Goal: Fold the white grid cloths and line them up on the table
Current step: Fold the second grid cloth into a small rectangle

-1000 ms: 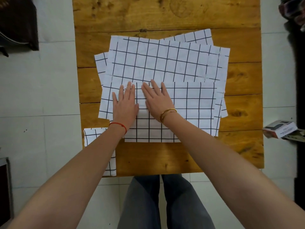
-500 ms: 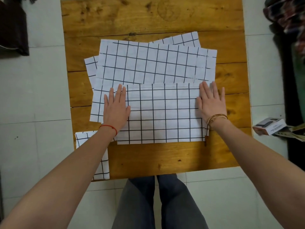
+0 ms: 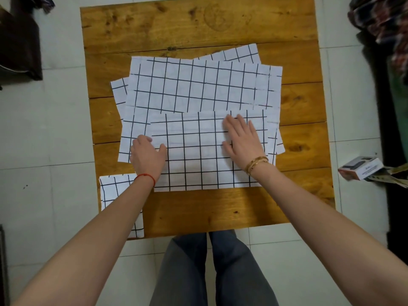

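Far left, a dark brown fabric item (image 3: 18, 47) lies on the pale tiled floor (image 3: 55, 133). The floor shows grey grout lines and a few dark specks.

The square wooden plank table (image 3: 198, 25) fills the centre; its boards run side to side, with knots, dark stains and open seams between planks.

At the table's near left corner a small folded white cloth with a black grid (image 3: 112, 191) lies flat, partly hidden under the left forearm, its lower edge reaching the table's front edge.

The left hand (image 3: 148, 155), a red string (image 3: 146, 177) at the wrist, curls its fingers at the left edge of the top half-folded white grid cloth (image 3: 194, 160); whether it pinches that edge cannot be told.

Beneath this cloth lies a loose stack of flat white grid cloths (image 3: 198, 85), corners protruding left, rear and right, mid-table.

The right hand (image 3: 242, 140), gold bangles (image 3: 257, 163) at the wrist, rests flat with fingers spread on the folded cloth's right part, gripping nothing.

Grey trousers (image 3: 212, 272) show below the table's front edge.

Right of the table, a small white and orange carton (image 3: 362, 168) sits on the floor. Patterned fabric (image 3: 379, 23) lies at the far right, blurred.
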`<state>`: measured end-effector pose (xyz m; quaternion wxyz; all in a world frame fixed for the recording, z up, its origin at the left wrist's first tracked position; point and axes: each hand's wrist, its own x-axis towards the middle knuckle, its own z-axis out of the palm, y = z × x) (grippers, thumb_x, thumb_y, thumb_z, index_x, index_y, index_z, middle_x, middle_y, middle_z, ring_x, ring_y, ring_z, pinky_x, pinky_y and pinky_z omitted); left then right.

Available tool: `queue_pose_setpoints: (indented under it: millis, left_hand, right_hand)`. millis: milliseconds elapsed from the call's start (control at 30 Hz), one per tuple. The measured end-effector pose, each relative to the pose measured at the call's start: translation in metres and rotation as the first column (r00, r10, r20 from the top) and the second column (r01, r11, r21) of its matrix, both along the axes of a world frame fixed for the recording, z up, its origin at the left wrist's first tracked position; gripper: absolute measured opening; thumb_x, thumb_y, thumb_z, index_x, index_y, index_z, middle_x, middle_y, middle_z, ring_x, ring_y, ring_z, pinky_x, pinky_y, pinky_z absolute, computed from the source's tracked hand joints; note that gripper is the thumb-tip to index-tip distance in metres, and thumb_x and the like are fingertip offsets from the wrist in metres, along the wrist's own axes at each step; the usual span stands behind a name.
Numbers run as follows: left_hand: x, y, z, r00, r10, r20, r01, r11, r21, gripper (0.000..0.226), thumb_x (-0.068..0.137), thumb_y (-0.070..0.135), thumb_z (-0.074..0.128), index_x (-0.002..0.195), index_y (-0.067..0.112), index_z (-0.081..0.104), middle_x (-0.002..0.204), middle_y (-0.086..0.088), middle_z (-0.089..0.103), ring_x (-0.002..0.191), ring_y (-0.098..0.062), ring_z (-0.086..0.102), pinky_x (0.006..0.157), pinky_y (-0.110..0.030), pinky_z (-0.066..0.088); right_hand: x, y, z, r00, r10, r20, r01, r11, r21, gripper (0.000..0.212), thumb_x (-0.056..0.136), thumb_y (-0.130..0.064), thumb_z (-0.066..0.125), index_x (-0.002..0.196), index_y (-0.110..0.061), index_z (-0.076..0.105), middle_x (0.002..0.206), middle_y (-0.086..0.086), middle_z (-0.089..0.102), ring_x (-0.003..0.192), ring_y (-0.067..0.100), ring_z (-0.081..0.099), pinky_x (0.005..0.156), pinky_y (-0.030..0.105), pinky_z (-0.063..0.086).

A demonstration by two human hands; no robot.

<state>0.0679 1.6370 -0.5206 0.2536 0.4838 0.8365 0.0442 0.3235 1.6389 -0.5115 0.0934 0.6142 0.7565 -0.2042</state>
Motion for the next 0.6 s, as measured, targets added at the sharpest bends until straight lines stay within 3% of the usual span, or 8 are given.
queue_pose_setpoints:
  millis: [133, 367, 533, 600]
  left_hand:
    - [-0.002, -0.005, -0.002, 0.994, 0.099, 0.039, -0.096, 0.992, -0.083, 0.043, 0.084, 0.037, 0.066, 0.113, 0.006, 0.056, 0.116, -0.014, 0.058, 0.11, -0.031, 0.054, 0.091, -0.049, 0.05]
    - [-0.002, -0.002, -0.001, 0.964, 0.223, 0.142, -0.201, 0.967, -0.154, 0.044, 0.084, 0.036, 0.068, 0.115, 0.007, 0.058, 0.12, -0.015, 0.057, 0.113, -0.032, 0.055, 0.094, -0.048, 0.05]
    - [0.001, -0.002, 0.007, 0.887, 0.367, 0.279, -0.334, 0.929, -0.157, 0.048, 0.084, 0.028, 0.071, 0.12, 0.007, 0.049, 0.108, -0.01, 0.059, 0.107, -0.028, 0.059, 0.087, -0.035, 0.051]
    - [0.001, -0.003, 0.01, 0.862, 0.395, 0.317, -0.346, 0.916, -0.203, 0.052, 0.085, 0.031, 0.071, 0.125, 0.007, 0.049, 0.118, -0.011, 0.058, 0.115, -0.027, 0.056, 0.087, -0.031, 0.046]
  right_hand:
    - [-0.021, -0.007, -0.007, 0.996, 0.088, 0.029, -0.087, 0.995, -0.041, 0.07, 0.096, -0.038, 0.044, 0.152, -0.015, 0.009, 0.16, 0.001, 0.005, 0.147, 0.026, 0.002, 0.12, 0.046, 0.005]
    - [-0.025, -0.01, -0.02, 0.994, 0.07, 0.084, -0.06, 0.992, -0.112, 0.084, 0.093, -0.043, 0.051, 0.152, -0.016, -0.001, 0.161, -0.001, -0.003, 0.147, 0.027, -0.002, 0.12, 0.046, 0.007]
    - [-0.024, -0.01, -0.021, 0.996, 0.058, 0.072, -0.05, 0.993, -0.109, 0.083, 0.093, -0.043, 0.051, 0.153, -0.017, -0.001, 0.161, -0.002, -0.004, 0.147, 0.026, -0.003, 0.12, 0.046, 0.005]
    - [-0.024, -0.01, -0.021, 0.997, 0.053, 0.065, -0.045, 0.993, -0.107, 0.083, 0.093, -0.043, 0.052, 0.153, -0.017, -0.001, 0.161, -0.002, -0.003, 0.147, 0.026, -0.003, 0.12, 0.046, 0.006]
